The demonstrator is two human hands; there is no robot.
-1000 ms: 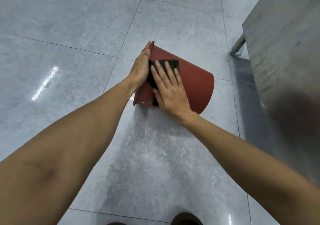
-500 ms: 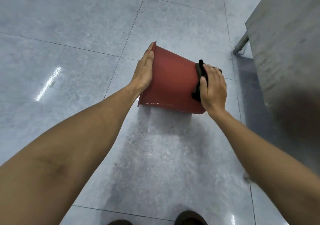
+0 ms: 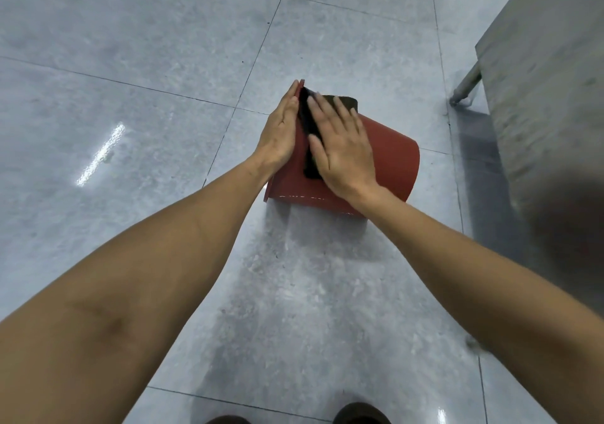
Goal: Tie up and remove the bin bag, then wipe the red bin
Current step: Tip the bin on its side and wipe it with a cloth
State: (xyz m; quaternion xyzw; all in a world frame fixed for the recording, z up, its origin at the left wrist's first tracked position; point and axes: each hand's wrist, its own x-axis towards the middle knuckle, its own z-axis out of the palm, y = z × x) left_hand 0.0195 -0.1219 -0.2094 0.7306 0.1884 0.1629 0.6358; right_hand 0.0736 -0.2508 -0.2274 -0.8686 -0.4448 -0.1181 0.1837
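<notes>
The red bin [image 3: 390,162] lies on its side on the grey tiled floor, its rim to the left. My left hand [image 3: 280,132] is pressed flat against the rim end and steadies the bin. A dark cloth [image 3: 310,129] lies on the bin's upper side near the rim. My right hand [image 3: 343,147] rests flat on that cloth, fingers spread and pointing away from me. No bin bag is in view.
A grey metal table [image 3: 549,63] stands at the right, with one leg [image 3: 465,86] reaching the floor just beyond the bin. My shoe tips [image 3: 359,415] show at the bottom edge. Open tiled floor [image 3: 130,63] stretches to the left.
My right hand slid the cloth from the rim side to the bin's base end and back to the rim side. The left hand stayed on the rim.
</notes>
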